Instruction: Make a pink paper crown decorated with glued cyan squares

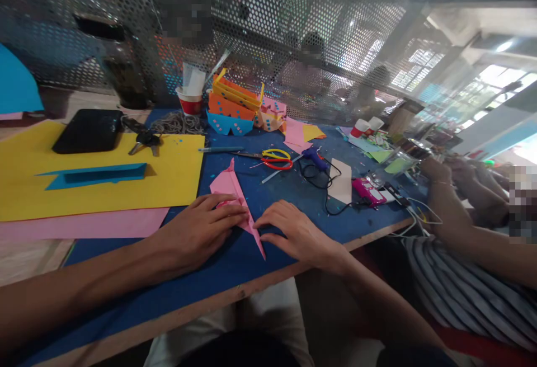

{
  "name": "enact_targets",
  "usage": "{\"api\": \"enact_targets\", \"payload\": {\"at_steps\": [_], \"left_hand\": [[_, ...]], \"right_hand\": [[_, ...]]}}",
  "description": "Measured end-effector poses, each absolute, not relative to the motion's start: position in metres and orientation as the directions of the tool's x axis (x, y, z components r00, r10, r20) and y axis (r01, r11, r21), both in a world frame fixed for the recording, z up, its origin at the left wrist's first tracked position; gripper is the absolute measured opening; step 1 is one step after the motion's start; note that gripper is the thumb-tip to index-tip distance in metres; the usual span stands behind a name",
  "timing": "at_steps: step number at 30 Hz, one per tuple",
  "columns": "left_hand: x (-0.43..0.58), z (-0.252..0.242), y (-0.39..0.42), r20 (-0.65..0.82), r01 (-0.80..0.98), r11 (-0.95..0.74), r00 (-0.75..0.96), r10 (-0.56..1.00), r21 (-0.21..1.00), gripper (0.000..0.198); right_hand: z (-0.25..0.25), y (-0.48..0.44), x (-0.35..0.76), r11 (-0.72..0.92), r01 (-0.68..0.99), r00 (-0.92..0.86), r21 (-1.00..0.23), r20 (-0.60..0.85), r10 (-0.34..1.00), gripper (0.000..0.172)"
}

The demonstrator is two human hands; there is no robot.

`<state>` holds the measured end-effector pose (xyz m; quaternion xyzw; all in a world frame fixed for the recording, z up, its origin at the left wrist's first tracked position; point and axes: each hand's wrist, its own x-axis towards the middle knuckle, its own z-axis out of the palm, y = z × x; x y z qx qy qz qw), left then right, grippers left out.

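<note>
Left hand unclenched, fingers on folded pink paper, right hand at its edge, can't tell if pinching, scissors beyond.

I have the left hand palm-down below frame centre, fingers pointing right; the right hand, right of centre, curves leftward, thumb and forefinger seemingly parted.

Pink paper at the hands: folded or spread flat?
Folded. The pink paper shows a raised lengthwise ridge and narrows to a point near the right hand.
</note>
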<state>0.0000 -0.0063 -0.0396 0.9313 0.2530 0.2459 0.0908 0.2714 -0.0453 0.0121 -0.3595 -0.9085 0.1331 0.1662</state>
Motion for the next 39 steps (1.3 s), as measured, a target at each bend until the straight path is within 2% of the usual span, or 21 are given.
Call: {"api": "enact_targets", "payload": {"at_steps": [2,7,11,15,22,28,35,39], "left_hand": [[0.000,-0.039,-0.007,0.419,0.425,-0.858,0.749,0.513,0.289,0.045],[0.001,-0.035,-0.010,0.441,0.443,-0.859,0.737,0.513,0.258,0.036],[0.001,-0.035,-0.010,0.442,0.443,-0.863,0.742,0.505,0.243,0.032],[0.003,-0.036,-0.003,0.442,0.442,-0.873,0.754,0.486,0.205,0.029],[0.005,-0.030,0.001,0.446,0.344,-0.935,0.827,0.342,0.080,0.032],[0.010,-0.022,-0.003,0.512,0.357,-0.912,0.832,0.212,-0.203,0.028],[0.012,-0.021,0.001,0.575,0.393,-0.902,0.785,0.229,-0.177,0.025],[0.012,-0.020,0.001,0.600,0.403,-0.903,0.763,0.242,-0.148,0.025]], "right_hand": [[0.010,-0.044,0.273,0.758,0.597,-0.723,-0.262,0.234,0.650,0.016],[0.007,-0.046,0.274,0.838,0.543,-0.815,0.062,0.278,0.508,0.020],[0.010,-0.047,0.273,0.868,0.459,-0.880,0.192,0.237,0.413,0.026],[0.015,-0.044,0.271,0.878,0.428,-0.900,0.215,0.192,0.392,0.025],[0.013,-0.039,0.269,0.898,0.333,-0.940,0.287,0.174,0.293,0.020],[0.005,-0.033,0.270,0.903,0.337,-0.928,0.266,0.256,0.270,0.018],[0.006,-0.031,0.268,0.894,0.383,-0.910,0.234,0.263,0.321,0.018],[0.004,-0.030,0.268,0.882,0.410,-0.888,0.234,0.322,0.328,0.016]]}}
